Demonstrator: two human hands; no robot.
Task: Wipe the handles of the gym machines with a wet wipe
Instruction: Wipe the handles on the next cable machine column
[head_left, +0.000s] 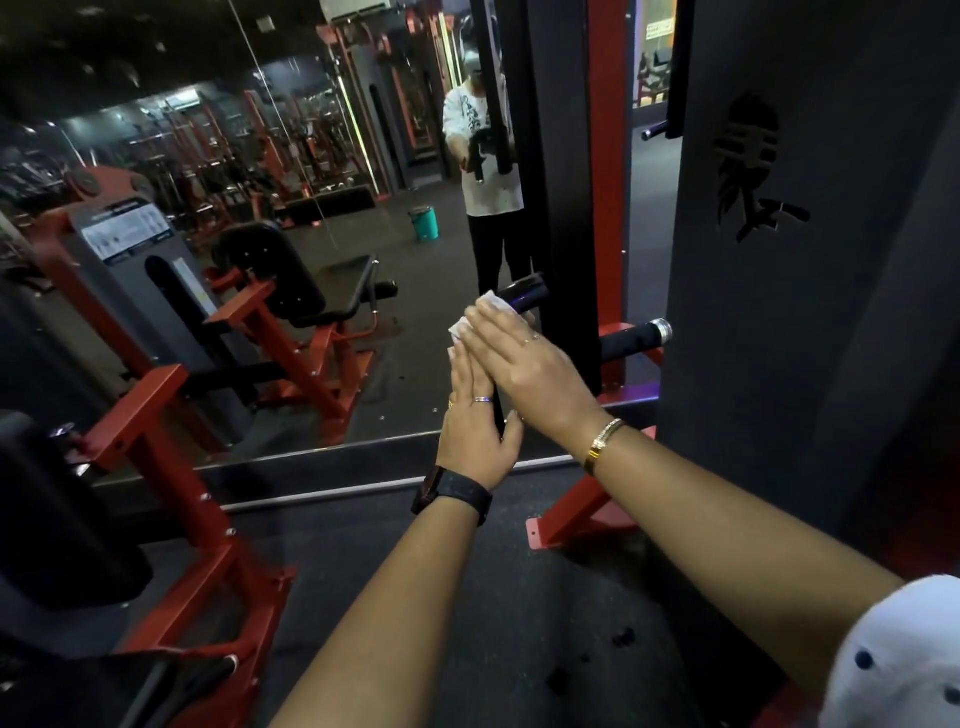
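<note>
White wipe (477, 318) pressed on black handle (525, 295) between left hand (475, 428), right hand (527, 371); fingers (466, 366) straight, together; tip bare, mirror (405, 291) behind.

Floor (519, 597): dark, rubbery, finely speckled. A few black blotches (621, 636) on it toward the right. The red foot plate (540, 535) of the right-hand machine lies flat on it. At left, the red frame (218, 577) of another machine stands on it, bolt heads showing. The mirror (311, 260) meets the floor along a metal strip (363, 488). In the reflection, a green bucket (423, 223) stands on the floor, apart from the machines.
</note>
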